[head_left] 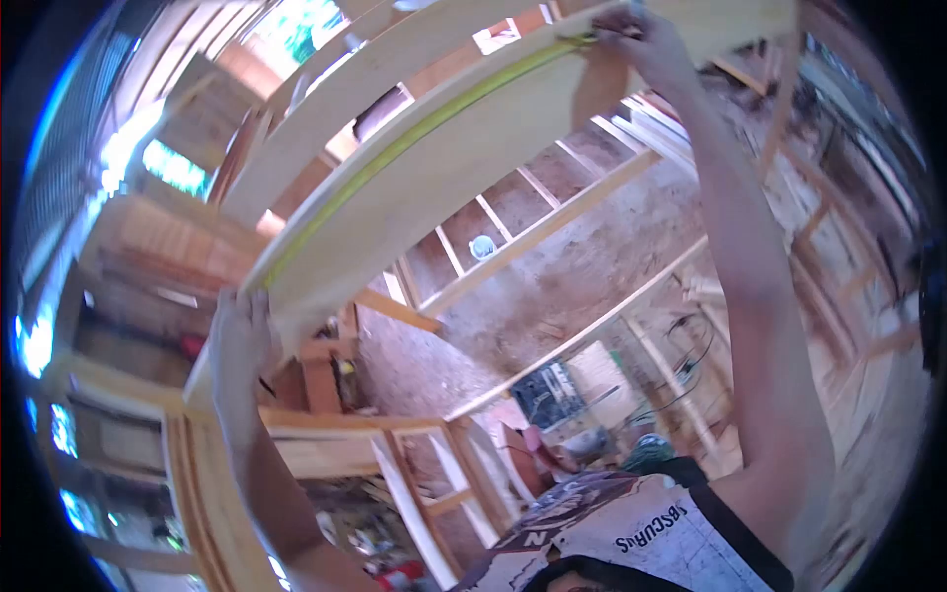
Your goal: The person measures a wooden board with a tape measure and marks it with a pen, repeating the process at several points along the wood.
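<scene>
A yellow tape measure (pixel 395 140) runs stretched along a pale wooden board (pixel 444 173), close to the board's upper edge. My left hand (pixel 242 331) is closed at the board's lower-left end, its fingers pressing the tape there. A small dark tip (pixel 266 387) sticks out beside that hand; its kind cannot be made out. At the upper right, my right hand (pixel 631 39) grips the other end of the tape against the board. Its fingers are curled and partly blurred, and the tape's case does not show clearly.
Further wooden boards (pixel 326 109) lie behind the measured one. Below are a timber frame (pixel 543 229), a white bucket (pixel 481 247) and a dark tool case (pixel 547 395) on the dirt floor. A wooden frame (pixel 326 424) stands at lower left, near my left forearm.
</scene>
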A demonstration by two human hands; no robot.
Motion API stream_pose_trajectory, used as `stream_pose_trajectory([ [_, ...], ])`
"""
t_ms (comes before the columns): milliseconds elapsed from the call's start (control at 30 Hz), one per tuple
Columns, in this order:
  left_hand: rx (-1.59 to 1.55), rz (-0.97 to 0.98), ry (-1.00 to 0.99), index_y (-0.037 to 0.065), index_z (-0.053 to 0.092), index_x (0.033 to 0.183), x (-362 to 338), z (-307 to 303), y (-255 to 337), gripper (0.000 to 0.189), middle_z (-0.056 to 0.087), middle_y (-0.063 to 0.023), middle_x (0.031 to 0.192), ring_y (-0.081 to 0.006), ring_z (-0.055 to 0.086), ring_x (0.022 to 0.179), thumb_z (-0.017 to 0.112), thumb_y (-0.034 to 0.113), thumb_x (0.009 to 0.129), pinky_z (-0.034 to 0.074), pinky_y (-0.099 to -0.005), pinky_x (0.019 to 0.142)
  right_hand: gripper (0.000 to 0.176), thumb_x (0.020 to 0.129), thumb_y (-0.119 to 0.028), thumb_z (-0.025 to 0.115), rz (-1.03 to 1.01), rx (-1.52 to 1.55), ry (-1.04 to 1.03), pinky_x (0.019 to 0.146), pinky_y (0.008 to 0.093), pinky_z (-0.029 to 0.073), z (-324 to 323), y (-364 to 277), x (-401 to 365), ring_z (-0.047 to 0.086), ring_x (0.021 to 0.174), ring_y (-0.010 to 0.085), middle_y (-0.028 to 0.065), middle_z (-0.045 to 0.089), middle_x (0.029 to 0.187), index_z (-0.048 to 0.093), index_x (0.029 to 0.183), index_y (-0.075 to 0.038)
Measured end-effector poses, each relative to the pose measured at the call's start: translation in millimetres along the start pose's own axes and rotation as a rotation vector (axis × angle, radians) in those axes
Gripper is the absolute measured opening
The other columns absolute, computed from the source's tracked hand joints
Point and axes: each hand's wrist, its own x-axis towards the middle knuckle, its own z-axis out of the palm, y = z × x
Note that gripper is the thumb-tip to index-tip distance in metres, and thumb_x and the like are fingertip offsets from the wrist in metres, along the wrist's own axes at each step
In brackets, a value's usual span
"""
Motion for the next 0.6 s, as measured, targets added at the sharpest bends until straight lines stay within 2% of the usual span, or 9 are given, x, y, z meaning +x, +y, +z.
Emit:
stream_pose_trajectory([
  [67, 0.109, 0.079, -0.035, -0.009, 0.062, 0.105, 0, -4, 5, 0.038, 0.055, -0.0299, 0.111, -0.0478, 0.056, 0.104, 0.045, 0.025, 0.105, 0.044, -0.0529, 0.088, 0.012, 0.085, -0.005, 0.067, 0.016, 0.050, 0.006, 0.069, 0.0339, 0.052, 3, -3, 1, 0.064, 0.075, 0.0133, 0.0029, 0.069, 0.083, 0.072, 0.095, -0.005],
  [133, 0.148, 0.110, -0.006, -0.012, 0.062, 0.101, -2, 1, 1, 0.039, 0.055, -0.0298, 0.111, -0.0476, 0.055, 0.104, 0.044, 0.023, 0.105, 0.043, -0.0528, 0.089, 0.012, 0.084, -0.012, 0.069, 0.081, 0.259, -0.009, 0.068, 0.0333, 0.053, 9, -1, -9, 0.065, 0.071, 0.0147, 0.0050, 0.070, 0.079, 0.072, 0.092, -0.005],
  [200, 0.149, 0.110, -0.005, -0.012, 0.062, 0.100, -3, 3, 2, 0.040, 0.055, -0.0297, 0.111, -0.0473, 0.055, 0.103, 0.044, 0.023, 0.105, 0.043, -0.0530, 0.090, 0.021, 0.091, -0.013, 0.069, 0.070, 0.061, 0.130, 0.083, 0.0297, 0.053, 23, 10, -10, 0.068, 0.088, 0.0127, 0.0045, 0.074, 0.094, 0.074, 0.108, -0.003],
  [333, 0.120, 0.004, -0.065, -0.011, 0.064, 0.097, -5, -5, 14, 0.042, 0.055, -0.0284, 0.113, -0.0463, 0.056, 0.103, 0.043, 0.024, 0.106, 0.042, -0.0528, 0.091, 0.017, 0.092, -0.014, 0.069, 0.144, 0.260, 0.349, 0.077, 0.0302, 0.053, 50, -9, -30, 0.067, 0.083, 0.0116, 0.0043, 0.073, 0.086, 0.074, 0.103, -0.001],
  [400, 0.137, 0.025, -0.047, -0.010, 0.065, 0.096, -2, 0, 2, 0.042, 0.055, -0.0269, 0.114, -0.0457, 0.056, 0.103, 0.043, 0.024, 0.106, 0.042, -0.0520, 0.091, 0.024, 0.090, -0.023, 0.066, 0.247, 0.325, 0.318, 0.067, 0.0339, 0.053, 45, -21, -34, 0.067, 0.071, 0.0168, 0.0073, 0.070, 0.073, 0.075, 0.100, -0.003],
  [433, 0.138, 0.034, -0.036, -0.010, 0.065, 0.096, 0, 1, 1, 0.042, 0.056, -0.0254, 0.114, -0.0451, 0.056, 0.103, 0.042, 0.024, 0.106, 0.042, -0.0512, 0.091, 0.024, 0.090, -0.023, 0.066, 0.251, 0.329, 0.327, 0.067, 0.0339, 0.053, 37, -24, -31, 0.067, 0.071, 0.0168, 0.0073, 0.070, 0.073, 0.075, 0.100, -0.003],
  [500, 0.129, 0.044, -0.059, -0.009, 0.066, 0.097, -3, -5, 8, 0.043, 0.056, -0.0241, 0.114, -0.0447, 0.057, 0.104, 0.042, 0.026, 0.107, 0.043, -0.0512, 0.091, 0.026, 0.098, -0.017, 0.063, 0.206, 0.057, 0.164, 0.073, 0.0256, 0.051, 19, -28, -23, 0.065, 0.080, 0.0093, 0.0036, 0.071, 0.088, 0.072, 0.114, 0.001],
  [533, 0.109, 0.049, -0.083, -0.009, 0.066, 0.098, -4, -8, 13, 0.044, 0.056, -0.0228, 0.115, -0.0443, 0.057, 0.104, 0.042, 0.027, 0.107, 0.043, -0.0511, 0.091, 0.026, 0.098, -0.017, 0.063, 0.215, 0.057, 0.165, 0.073, 0.0256, 0.051, 10, -28, -17, 0.065, 0.080, 0.0093, 0.0036, 0.071, 0.088, 0.072, 0.114, 0.001],
  [600, 0.087, 0.034, -0.082, -0.008, 0.066, 0.099, -5, -9, 13, 0.044, 0.056, -0.0225, 0.115, -0.0436, 0.057, 0.105, 0.042, 0.028, 0.107, 0.042, -0.0517, 0.092, 0.018, 0.082, -0.021, 0.071, 0.209, 0.065, -0.006, 0.066, 0.0336, 0.053, -5, -27, -5, 0.067, 0.068, 0.0170, 0.0087, 0.071, 0.075, 0.075, 0.088, -0.005],
])
